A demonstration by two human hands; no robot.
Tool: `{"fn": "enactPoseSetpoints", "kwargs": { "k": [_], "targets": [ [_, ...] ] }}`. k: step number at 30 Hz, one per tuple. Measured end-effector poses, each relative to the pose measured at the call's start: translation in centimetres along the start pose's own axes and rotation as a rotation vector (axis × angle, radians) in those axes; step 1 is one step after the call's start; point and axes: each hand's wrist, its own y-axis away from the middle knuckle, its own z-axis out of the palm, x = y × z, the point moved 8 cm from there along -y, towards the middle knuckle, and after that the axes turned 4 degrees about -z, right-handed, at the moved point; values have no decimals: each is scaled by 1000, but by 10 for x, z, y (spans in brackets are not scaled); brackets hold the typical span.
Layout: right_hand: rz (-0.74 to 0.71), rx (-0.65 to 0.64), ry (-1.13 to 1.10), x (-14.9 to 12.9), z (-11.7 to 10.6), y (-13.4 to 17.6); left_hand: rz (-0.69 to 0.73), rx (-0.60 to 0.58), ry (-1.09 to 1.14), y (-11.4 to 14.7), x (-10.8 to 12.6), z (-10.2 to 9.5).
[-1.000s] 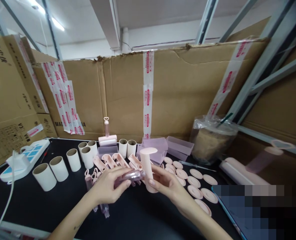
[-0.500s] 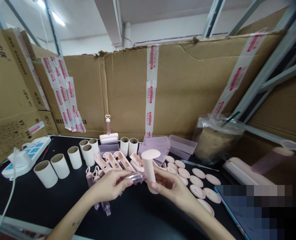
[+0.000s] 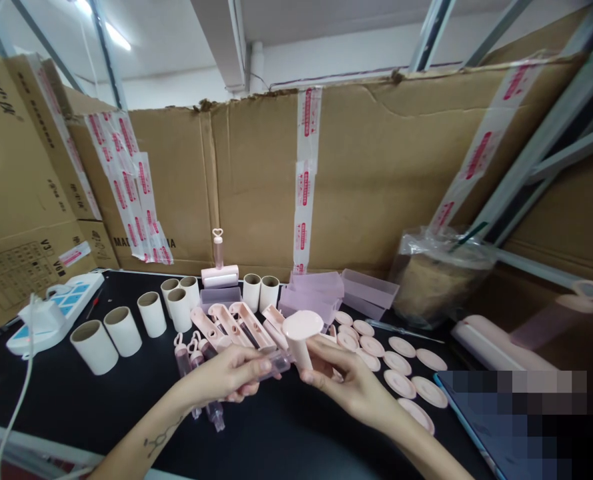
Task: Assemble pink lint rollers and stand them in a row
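Note:
My left hand point(image 3: 231, 375) is closed round a translucent purple lint roller handle point(image 3: 279, 363), with one end showing past the thumb. My right hand point(image 3: 351, 379) grips a pale pink lint roller body point(image 3: 301, 331), its flat oval end turned upward to me. The handle's end is beside the body and meets or nearly meets its side; the exact contact is hidden. Below and behind my left hand lie several more purple handles point(image 3: 215, 415) with heart loops. Just beyond are several open pink roller shells point(image 3: 249, 325). Oval pink caps point(image 3: 399, 385) are spread right of my right hand.
White cardboard-core rolls point(image 3: 94, 347) stand at left and back on the black table, near a power strip point(image 3: 61, 313). An assembled lint roller point(image 3: 219, 273) stands behind. Purple sheets point(image 3: 312, 293), a bagged cup point(image 3: 433, 280), another roller point(image 3: 501, 343) and a phone point(image 3: 469, 420) are farther right.
The pink body has tilted so its oval end faces me more and its shaft looks shorter. My left hand has turned slightly, with the handle lower. The whole view has shifted a little.

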Motion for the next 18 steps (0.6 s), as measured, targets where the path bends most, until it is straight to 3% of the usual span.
{"fn": "enactPoseSetpoints", "kwargs": {
  "k": [11, 18],
  "targets": [
    [-44, 29, 99, -7, 6, 0, 245, 504, -782, 13, 31, -14],
    [-97, -10, 250, -11, 17, 2, 450, 661, -1203, 19, 38, -5]
  ]
}}
